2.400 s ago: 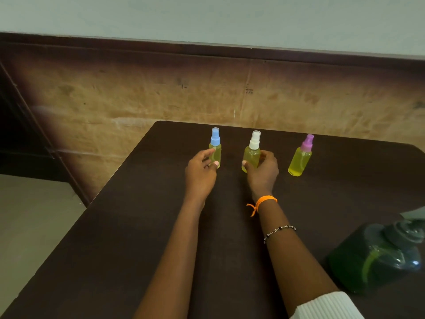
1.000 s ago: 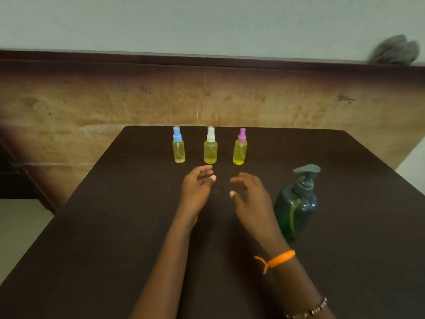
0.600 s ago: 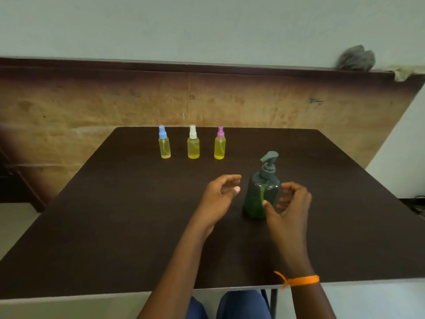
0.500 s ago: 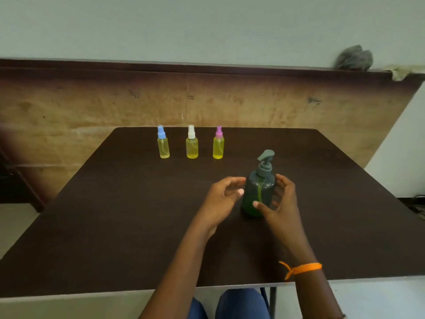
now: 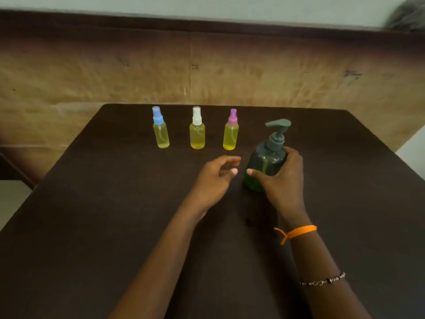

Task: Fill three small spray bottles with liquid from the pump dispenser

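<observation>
Right hand (image 5: 284, 185) wraps around the green pump dispenser (image 5: 266, 162), upright on the dark table (image 5: 92, 226) | Left hand (image 5: 213, 178) hovers just beside it, fingers loosely curled, holding nothing | Three small spray bottles with yellow liquid stand in a row behind: blue-capped (image 5: 160, 127), white-capped (image 5: 197, 128), pink-capped (image 5: 231, 131).

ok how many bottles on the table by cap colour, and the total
blue-capped spray bottle: 1
white-capped spray bottle: 1
pink-capped spray bottle: 1
dark green pump dispenser: 1
total: 4
</observation>
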